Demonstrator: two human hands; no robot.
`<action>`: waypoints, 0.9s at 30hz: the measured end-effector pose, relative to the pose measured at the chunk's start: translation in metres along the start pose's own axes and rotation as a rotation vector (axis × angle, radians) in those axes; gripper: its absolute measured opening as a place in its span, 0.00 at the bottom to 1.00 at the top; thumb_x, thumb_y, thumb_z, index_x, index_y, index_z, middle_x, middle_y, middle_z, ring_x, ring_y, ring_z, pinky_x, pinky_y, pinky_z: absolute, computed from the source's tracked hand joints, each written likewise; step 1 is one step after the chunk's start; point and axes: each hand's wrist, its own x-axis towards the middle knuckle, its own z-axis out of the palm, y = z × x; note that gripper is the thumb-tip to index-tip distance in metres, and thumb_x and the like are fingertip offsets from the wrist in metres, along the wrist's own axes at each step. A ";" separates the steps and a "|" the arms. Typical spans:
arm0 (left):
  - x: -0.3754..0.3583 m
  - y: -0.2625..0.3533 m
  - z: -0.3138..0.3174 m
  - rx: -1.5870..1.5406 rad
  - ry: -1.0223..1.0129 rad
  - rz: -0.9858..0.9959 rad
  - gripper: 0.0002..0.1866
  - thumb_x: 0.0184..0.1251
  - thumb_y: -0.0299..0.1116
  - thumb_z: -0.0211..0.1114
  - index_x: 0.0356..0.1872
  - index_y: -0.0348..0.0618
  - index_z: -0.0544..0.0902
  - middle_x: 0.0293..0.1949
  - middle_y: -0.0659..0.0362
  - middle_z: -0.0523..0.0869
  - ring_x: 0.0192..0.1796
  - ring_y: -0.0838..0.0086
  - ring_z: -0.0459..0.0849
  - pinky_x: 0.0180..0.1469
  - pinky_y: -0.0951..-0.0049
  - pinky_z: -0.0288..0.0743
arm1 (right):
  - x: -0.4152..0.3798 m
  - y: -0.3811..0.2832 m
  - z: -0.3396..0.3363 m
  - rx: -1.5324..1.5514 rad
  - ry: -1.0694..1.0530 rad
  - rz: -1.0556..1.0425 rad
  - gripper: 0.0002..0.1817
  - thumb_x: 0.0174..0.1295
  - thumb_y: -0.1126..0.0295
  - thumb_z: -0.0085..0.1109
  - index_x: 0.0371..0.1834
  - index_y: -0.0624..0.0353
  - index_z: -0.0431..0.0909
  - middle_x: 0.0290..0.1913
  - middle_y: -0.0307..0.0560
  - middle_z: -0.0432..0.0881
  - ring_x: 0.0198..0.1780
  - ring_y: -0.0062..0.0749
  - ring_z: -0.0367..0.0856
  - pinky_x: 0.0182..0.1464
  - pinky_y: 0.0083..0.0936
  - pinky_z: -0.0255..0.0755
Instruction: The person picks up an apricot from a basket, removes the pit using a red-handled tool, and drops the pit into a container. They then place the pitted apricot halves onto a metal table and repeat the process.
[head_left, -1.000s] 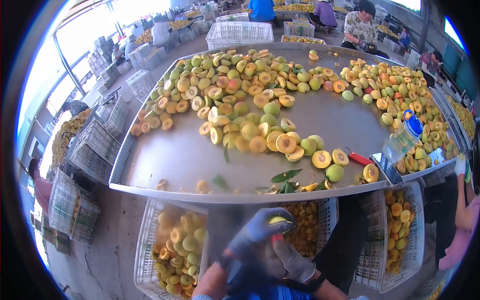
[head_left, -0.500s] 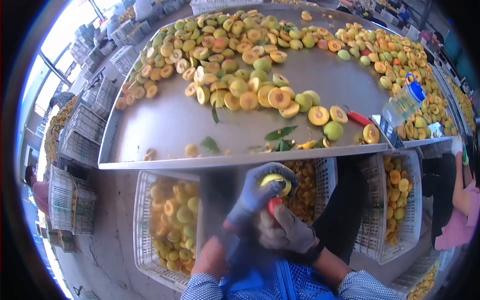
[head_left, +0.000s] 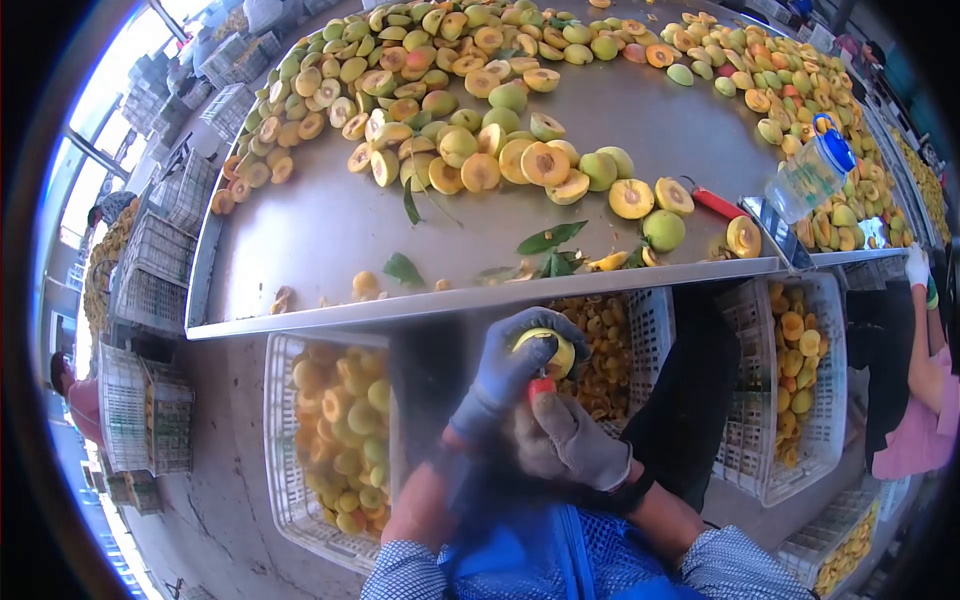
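Observation:
In the head view, my left hand [head_left: 505, 375], in a grey-blue glove, is closed round a yellow-green peach [head_left: 551, 343] just in front of the metal table's edge. Below it, my gloved right hand [head_left: 578, 445] grips the red handle [head_left: 541, 386] of a small tool. The tool's tip meets the peach and is hidden behind my left fingers. Whole and halved peaches [head_left: 480, 172] lie heaped on the metal table [head_left: 330, 235], their cut faces orange.
White crates hold fruit under the table: a left crate [head_left: 283, 480] and a right crate [head_left: 830, 400]. On the table rest a red-handled tool [head_left: 716, 204], a clear bottle [head_left: 800, 185] with a blue lid, and leaves [head_left: 552, 237]. A co-worker's gloved hand [head_left: 917, 265] is at the far right.
The red handle has turned more upright under the peach, and my right hand has shifted slightly. My left hand still holds the fruit. The view has tilted a little, moving the table upward.

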 end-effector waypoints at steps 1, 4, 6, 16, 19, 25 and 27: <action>-0.002 -0.003 0.000 0.002 -0.001 -0.001 0.29 0.61 0.54 0.64 0.43 0.32 0.80 0.35 0.55 0.85 0.37 0.75 0.82 0.43 0.75 0.77 | 0.003 -0.003 -0.002 -0.115 0.016 -0.048 0.21 0.70 0.43 0.45 0.27 0.45 0.68 0.21 0.26 0.62 0.18 0.16 0.57 0.24 0.17 0.55; -0.006 -0.011 -0.003 -0.070 0.052 -0.004 0.29 0.61 0.55 0.64 0.43 0.32 0.80 0.35 0.54 0.85 0.37 0.74 0.82 0.42 0.76 0.77 | -0.001 0.000 0.013 -0.361 0.165 -0.101 0.21 0.70 0.43 0.45 0.28 0.46 0.68 0.20 0.26 0.62 0.17 0.16 0.56 0.24 0.17 0.55; -0.007 -0.013 -0.004 -0.112 -0.050 -0.040 0.31 0.60 0.57 0.64 0.42 0.32 0.80 0.35 0.53 0.85 0.36 0.74 0.83 0.41 0.76 0.77 | -0.007 0.000 0.020 -0.129 0.063 -0.049 0.21 0.70 0.43 0.44 0.29 0.47 0.68 0.19 0.26 0.62 0.17 0.16 0.56 0.24 0.17 0.55; 0.005 -0.020 -0.001 -0.238 -0.164 -0.005 0.33 0.60 0.59 0.64 0.43 0.31 0.80 0.36 0.53 0.85 0.35 0.74 0.83 0.40 0.76 0.77 | -0.001 0.003 0.009 0.360 -0.226 0.050 0.22 0.70 0.44 0.45 0.33 0.50 0.72 0.18 0.27 0.63 0.18 0.18 0.60 0.26 0.20 0.61; -0.002 -0.011 0.004 -0.071 -0.027 -0.027 0.29 0.65 0.55 0.60 0.44 0.31 0.79 0.36 0.53 0.84 0.35 0.73 0.83 0.41 0.75 0.78 | 0.004 0.004 0.010 -0.672 0.322 -0.411 0.21 0.71 0.46 0.46 0.32 0.53 0.72 0.18 0.29 0.65 0.19 0.17 0.63 0.26 0.21 0.64; -0.009 -0.021 0.008 0.034 0.284 0.023 0.30 0.75 0.55 0.45 0.44 0.34 0.80 0.35 0.54 0.84 0.37 0.73 0.82 0.43 0.73 0.77 | 0.008 0.000 0.016 -0.604 0.357 -0.338 0.20 0.70 0.50 0.50 0.32 0.56 0.72 0.19 0.31 0.67 0.18 0.15 0.64 0.20 0.18 0.58; -0.010 -0.020 0.007 0.061 0.317 0.021 0.31 0.75 0.57 0.43 0.44 0.34 0.80 0.35 0.55 0.85 0.38 0.73 0.83 0.44 0.72 0.77 | 0.005 -0.004 0.014 -0.628 0.318 -0.307 0.21 0.70 0.49 0.50 0.31 0.56 0.72 0.19 0.30 0.67 0.18 0.14 0.64 0.19 0.17 0.56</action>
